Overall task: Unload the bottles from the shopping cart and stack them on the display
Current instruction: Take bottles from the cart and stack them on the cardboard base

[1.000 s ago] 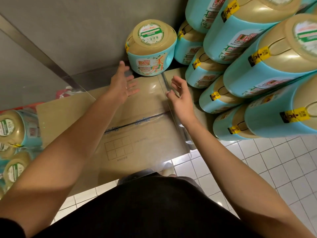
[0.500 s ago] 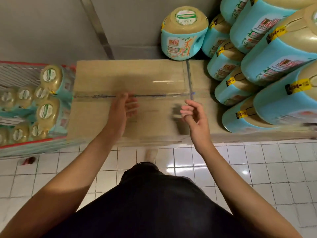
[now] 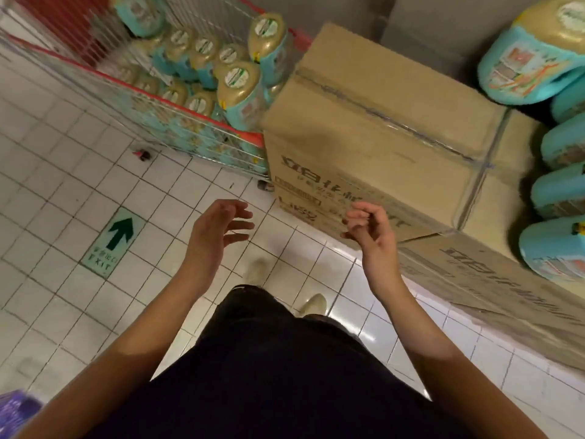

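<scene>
Over the floor tiles (image 3: pixel 63 185), left grip (image 3: pixel 218 229) and right grip (image 3: pixel 367 226) hang loosely curled, empty. Blurred, cart bottles (image 3: pixel 240 90) stand gold ends up; stacked bottles (image 3: pixel 531 55) are cropped at right.

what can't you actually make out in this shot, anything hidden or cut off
All from the head view:
1. Bottles in the cart: count unclear; motion blur smears them, upper ones hide lower ones, and the shopping cart runs off the top edge.
2. Display bottles: stack cut off by the right edge.
3. Print on the cardboard box: too blurred to read.
4. Purple thing: cut by the bottom-left corner, blurred.
</scene>
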Demonstrator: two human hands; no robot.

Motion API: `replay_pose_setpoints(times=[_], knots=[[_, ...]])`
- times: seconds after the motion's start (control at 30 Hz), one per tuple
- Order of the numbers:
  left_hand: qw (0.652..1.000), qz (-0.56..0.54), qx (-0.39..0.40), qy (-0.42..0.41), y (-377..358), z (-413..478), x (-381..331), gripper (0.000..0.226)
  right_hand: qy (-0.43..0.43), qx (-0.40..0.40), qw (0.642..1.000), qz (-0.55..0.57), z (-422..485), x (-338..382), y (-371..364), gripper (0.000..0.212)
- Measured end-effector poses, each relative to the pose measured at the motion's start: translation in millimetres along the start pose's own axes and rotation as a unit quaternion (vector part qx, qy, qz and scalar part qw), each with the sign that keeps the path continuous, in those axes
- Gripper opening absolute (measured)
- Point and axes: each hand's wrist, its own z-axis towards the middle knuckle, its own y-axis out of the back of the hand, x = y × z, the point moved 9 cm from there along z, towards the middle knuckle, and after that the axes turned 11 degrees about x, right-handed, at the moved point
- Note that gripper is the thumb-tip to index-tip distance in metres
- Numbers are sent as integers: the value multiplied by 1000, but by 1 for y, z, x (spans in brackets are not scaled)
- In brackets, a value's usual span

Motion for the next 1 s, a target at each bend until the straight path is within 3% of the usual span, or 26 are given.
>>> replay_pose_setpoints(times=[0.33, 0.5, 0.7, 1.0], knots=[[982, -20, -188, 2, 237, -95, -3, 26, 12, 176, 984, -35, 92, 4, -248, 32], [981, -3, -194, 21, 318, -101, -13, 25, 16, 209, 977, -31, 139, 9, -341, 31], [985, 1, -169, 19, 371, -52, -36, 26, -11, 195, 980, -33, 171, 2, -380, 37], [987, -32, -160, -5, 418, 85, -103, 28, -59, 184, 980, -42, 280, -2, -402, 26]])
